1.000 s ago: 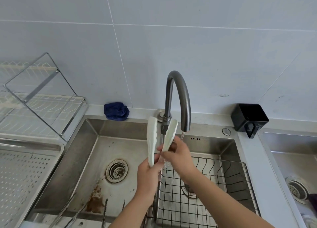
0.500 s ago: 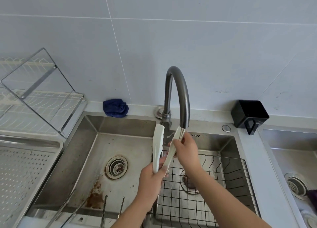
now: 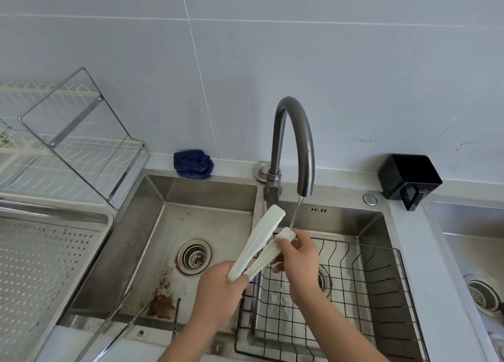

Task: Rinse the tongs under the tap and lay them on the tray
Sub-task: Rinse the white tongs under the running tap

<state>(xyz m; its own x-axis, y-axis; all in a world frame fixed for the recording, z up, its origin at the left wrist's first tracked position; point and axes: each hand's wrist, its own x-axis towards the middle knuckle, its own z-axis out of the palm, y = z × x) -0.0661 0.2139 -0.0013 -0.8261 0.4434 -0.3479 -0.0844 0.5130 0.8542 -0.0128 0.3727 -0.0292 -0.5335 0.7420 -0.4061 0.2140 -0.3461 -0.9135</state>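
Holding the white plastic tongs point(image 3: 259, 241) by their joined end, your left hand point(image 3: 218, 293) has its fingers curled round them in front of and below the curved grey metal tap point(image 3: 293, 132). Your right hand point(image 3: 300, 258) pinches the tip of the lower tong arm between thumb and fingers, straight under the tap's mouth. A thin stream of water point(image 3: 296, 211) falls from that mouth onto the pinched tip. The other tong arm stands free, its tip just left of the stream and close to the tap's base. The tongs slant up and away from your left hand toward the tap, arms spread apart.

A short row of dark marks point(image 3: 319, 210) sits on the back wall of the stainless steel sink point(image 3: 207, 192), just right of the tap's mouth; they are too small to read.

Half a second ago the tongs stood nearly upright with their tips level with the tap's mouth, and your right hand held the right arm up by the spout. Now they lean over, the tips have dropped below the mouth, and your right hand sits lower.

Well to the left of the tap, the perforated steel tray point(image 3: 41, 266) lies on the bench with no tongs on it. A dark blue cloth point(image 3: 193, 164) lies on the bench left of the tap's base, and a black wire basket point(image 3: 381, 280) sits in the sink below and right of the tap.
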